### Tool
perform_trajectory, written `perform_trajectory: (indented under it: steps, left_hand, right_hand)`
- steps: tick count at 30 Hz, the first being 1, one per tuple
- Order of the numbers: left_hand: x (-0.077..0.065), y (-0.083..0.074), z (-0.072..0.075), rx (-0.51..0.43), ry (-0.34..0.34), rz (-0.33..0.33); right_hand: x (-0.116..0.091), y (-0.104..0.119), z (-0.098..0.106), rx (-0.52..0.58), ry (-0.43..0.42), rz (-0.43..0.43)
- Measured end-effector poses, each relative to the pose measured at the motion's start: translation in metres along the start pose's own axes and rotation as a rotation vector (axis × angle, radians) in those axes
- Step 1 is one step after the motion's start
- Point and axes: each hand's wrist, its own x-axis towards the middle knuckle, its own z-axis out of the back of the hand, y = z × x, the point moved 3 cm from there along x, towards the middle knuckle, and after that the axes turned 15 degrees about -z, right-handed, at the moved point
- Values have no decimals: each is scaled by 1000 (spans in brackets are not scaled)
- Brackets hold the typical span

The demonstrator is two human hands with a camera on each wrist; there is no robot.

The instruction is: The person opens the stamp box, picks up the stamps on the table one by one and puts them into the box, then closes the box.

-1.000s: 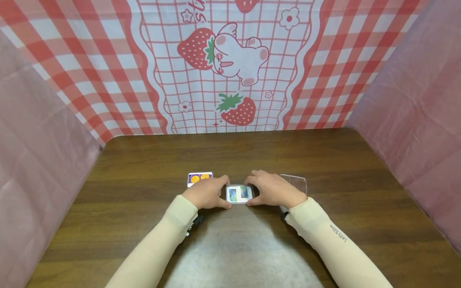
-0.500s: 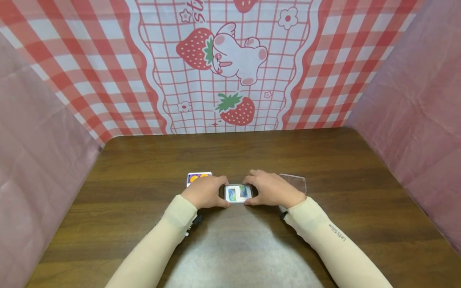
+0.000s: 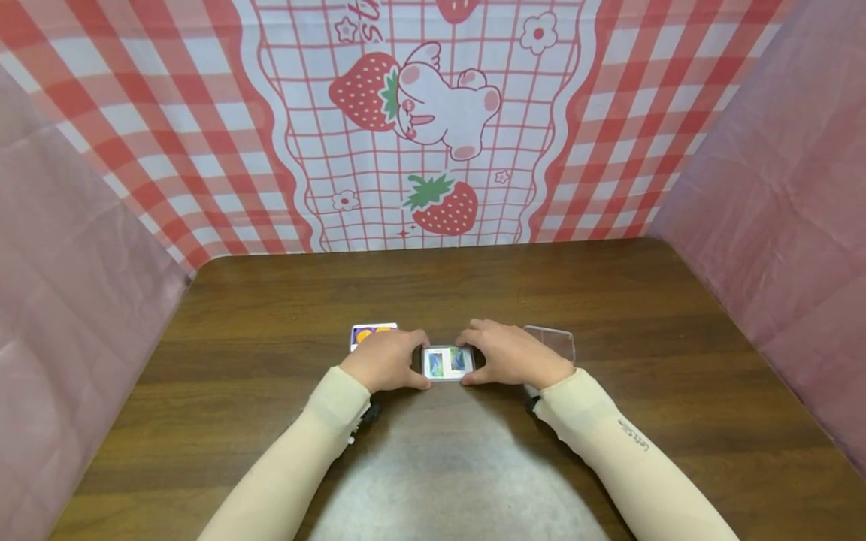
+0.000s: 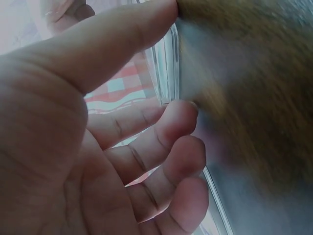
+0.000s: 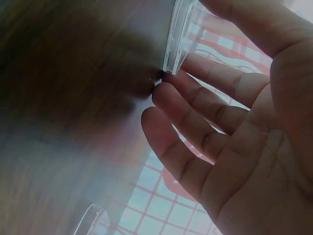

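Note:
A small flat clear plastic case (image 3: 448, 364) lies on the table between both hands in the head view; through it show two small blue-green pictures on white. My left hand (image 3: 387, 361) holds its left end between thumb and forefinger. At the right end, my right hand (image 3: 517, 356) pinches it the same way. Each wrist view shows the clear case's edge near the fingertips, with the other fingers loosely bent beside it. Behind the left hand lies a white-edged card (image 3: 374, 333) with orange circles on purple, partly covered by that hand.
A clear empty-looking lid or tray (image 3: 558, 345) lies beyond the right hand, partly hidden by it. The brown wooden table (image 3: 433, 293) ends at a strawberry-print cloth (image 3: 568, 188) behind. Pink cloths (image 3: 771, 225) hang along both sides.

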Motion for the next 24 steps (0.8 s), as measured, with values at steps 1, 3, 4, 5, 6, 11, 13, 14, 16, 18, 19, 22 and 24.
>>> perform_trajectory:
  steps: [1,3,4,5,6,11,13,14,16,18,19,22,24]
  left_hand:
    - [0,0,0,-2,0,0]
    - [0,0,0,-5,-1,-1]
    - [0,0,0,-6,-1,-3]
    - [0,0,0,-8,0,-4]
    - [0,0,0,-11,2,-5]
    - [-2,2,4,-31,17,12]
    - [-4,4,8,-35,16,20]
    - [-5,4,10,-40,13,23]
    - [-7,5,14,-50,4,28]
    - [-9,7,18,-55,-2,38]
    - [-9,7,19,-59,-4,44]
    - [-11,9,21,-61,5,63]
    - [-12,10,21,-65,13,75]
  right_hand:
    - [0,0,0,1,-1,-1]
    - [-1,0,0,2,-2,-4]
    - [-1,0,0,2,-2,-6]
    - [-1,0,0,3,-1,-9]
    - [-1,0,0,3,-1,-11]
    - [1,-1,-2,-8,-2,-8]
    - [2,-1,-2,-13,-5,0]
    - [2,0,-2,-13,-7,3]
    - [3,0,-2,-16,-11,8]
    - [2,1,-2,-16,-11,10]
    - [2,1,-1,-18,-11,11]
    - [3,0,-1,-23,-10,11]
    - [4,0,-1,-27,-9,11]
